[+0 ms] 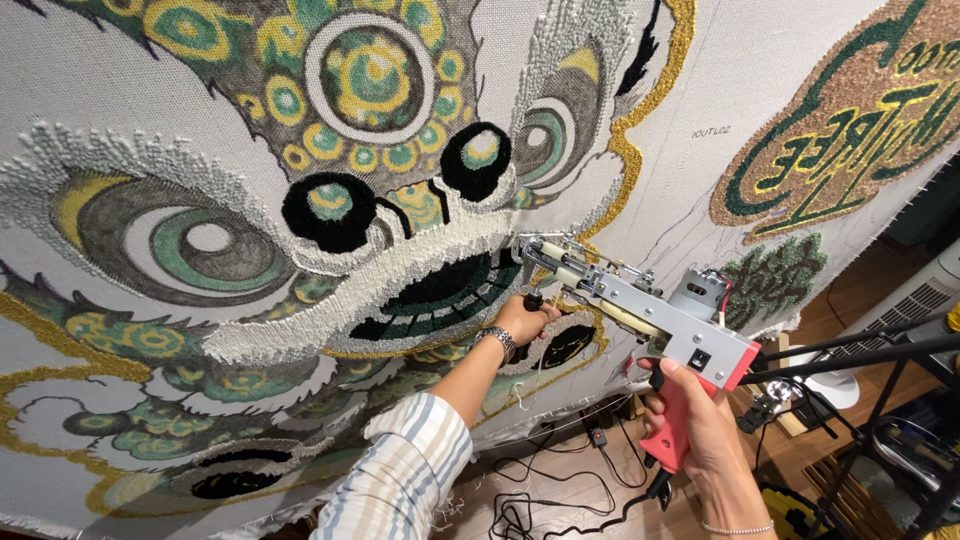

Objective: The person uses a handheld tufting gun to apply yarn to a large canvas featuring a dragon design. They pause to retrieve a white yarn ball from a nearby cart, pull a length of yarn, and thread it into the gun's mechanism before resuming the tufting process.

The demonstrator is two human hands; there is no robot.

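Observation:
A grey metal tufting gun [640, 310] with a red pistol grip is pressed nose-first against a large stretched cloth [700, 90] bearing a tufted lion-like face in green, yellow, black and white yarn. My right hand [700, 430] is wrapped around the red grip at the lower right. My left hand [525, 320], with a metal watch on the wrist and a striped sleeve, grips the gun's black front handle near the cloth. The gun's tip [525, 245] touches the white tufted band beside the black mouth area.
A second tufted patch with green and brown lettering [850, 110] and a small green tree shape [770, 280] sit at the right. Black stand legs [860, 360], a white appliance [910, 300] and tangled cables [560, 490] lie on the wooden floor below.

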